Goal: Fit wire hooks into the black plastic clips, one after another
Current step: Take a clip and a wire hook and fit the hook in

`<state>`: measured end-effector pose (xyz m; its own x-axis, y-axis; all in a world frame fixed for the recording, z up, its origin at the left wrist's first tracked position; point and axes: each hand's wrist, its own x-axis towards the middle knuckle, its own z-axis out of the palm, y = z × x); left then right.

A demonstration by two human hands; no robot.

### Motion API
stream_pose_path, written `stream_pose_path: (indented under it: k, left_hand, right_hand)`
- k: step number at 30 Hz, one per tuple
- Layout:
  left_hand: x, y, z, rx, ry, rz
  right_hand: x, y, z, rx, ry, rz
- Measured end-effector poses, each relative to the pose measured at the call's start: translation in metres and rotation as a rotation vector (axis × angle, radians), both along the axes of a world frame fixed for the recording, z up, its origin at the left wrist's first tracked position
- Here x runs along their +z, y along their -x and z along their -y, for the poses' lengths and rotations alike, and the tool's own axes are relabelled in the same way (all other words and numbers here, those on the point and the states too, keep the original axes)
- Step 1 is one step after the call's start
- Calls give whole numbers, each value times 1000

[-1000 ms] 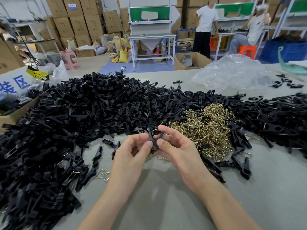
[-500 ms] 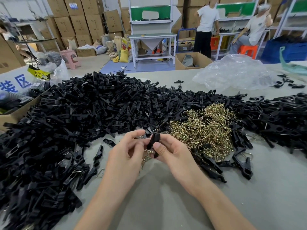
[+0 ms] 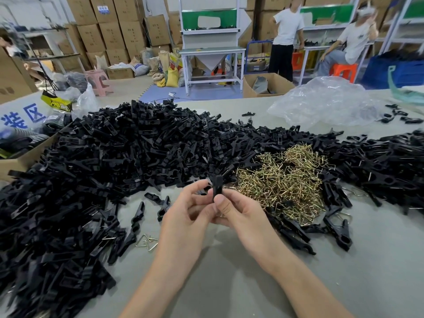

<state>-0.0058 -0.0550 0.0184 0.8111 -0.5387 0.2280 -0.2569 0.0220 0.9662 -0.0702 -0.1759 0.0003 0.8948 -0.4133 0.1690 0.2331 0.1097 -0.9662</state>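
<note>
A black plastic clip [image 3: 217, 186] stands upright between my two hands above the grey table [image 3: 229, 283]. My right hand [image 3: 238, 213] pinches it with the thumb on its lower end. My left hand [image 3: 191, 216] curls its fingers against the clip's left side. A wire hook on it is hidden by my fingers. A heap of brass-coloured wire hooks [image 3: 282, 182] lies just right of my hands. A very large pile of black clips [image 3: 110, 171] fills the table's left and back.
More black clips [image 3: 385, 166] are heaped at the right, with several loose ones [image 3: 337, 230] near my right wrist. A stray wire hook [image 3: 145, 242] lies left of my left forearm. A crumpled clear bag [image 3: 325, 102] sits at the back right. A cardboard box [image 3: 20, 161] stands at the left edge.
Both hands have lifted the clip slightly and turned it upright. My right thumb now presses its lower end, and the dangling wire seen below my fingers is no longer visible.
</note>
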Motion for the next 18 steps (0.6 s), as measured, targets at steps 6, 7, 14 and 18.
stream_pose_path:
  k: [6,7,14,18]
  left_hand:
    - [-10,2,-1,79,-175,199]
    - [-13,3,-1,86,-241,283]
    - [-13,-2,42,37,-541,743]
    - [-7,-14,81,-42,-792,762]
  right_hand:
    - [4,4,6,-171,92,60]
    - [6,5,9,-235,74,78]
    - [6,12,36,-672,73,140]
    - [2,14,35,-730,123,124]
